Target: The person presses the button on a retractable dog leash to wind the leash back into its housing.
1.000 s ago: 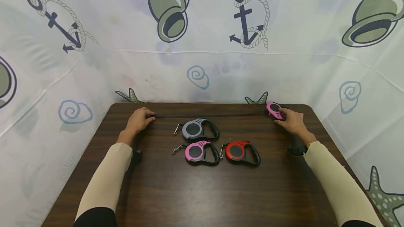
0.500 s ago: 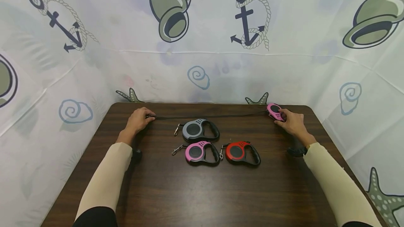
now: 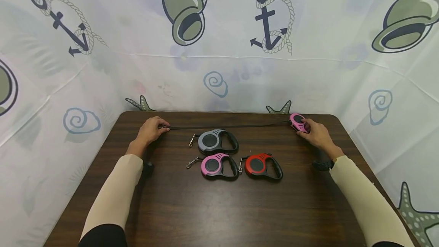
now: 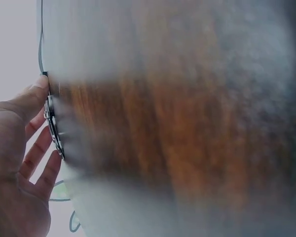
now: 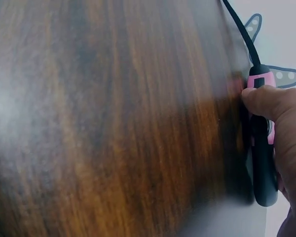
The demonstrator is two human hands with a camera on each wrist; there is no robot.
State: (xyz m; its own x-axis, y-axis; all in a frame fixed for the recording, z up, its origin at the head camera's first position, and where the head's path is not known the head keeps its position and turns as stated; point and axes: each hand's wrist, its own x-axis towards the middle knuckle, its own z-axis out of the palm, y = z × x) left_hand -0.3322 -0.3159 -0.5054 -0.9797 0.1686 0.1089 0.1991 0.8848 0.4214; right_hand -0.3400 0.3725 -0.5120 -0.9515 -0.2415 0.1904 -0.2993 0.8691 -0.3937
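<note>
On the dark wooden worktop (image 3: 219,209), a pink retractable leash (image 3: 215,165) and a red one (image 3: 260,165) lie nearest, a grey one (image 3: 214,141) just beyond. At the far edge, the left hand (image 3: 151,129) pinches the metal clip (image 4: 53,126) of a taut black cord (image 3: 226,126); the right hand (image 3: 317,134) curls round a second pink leash housing (image 3: 297,121).

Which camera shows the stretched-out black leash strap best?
The head view: the strap runs taut from left hand to the pink leash case in the right hand. The right wrist view shows only its end; the left wrist view is blurred.
</note>
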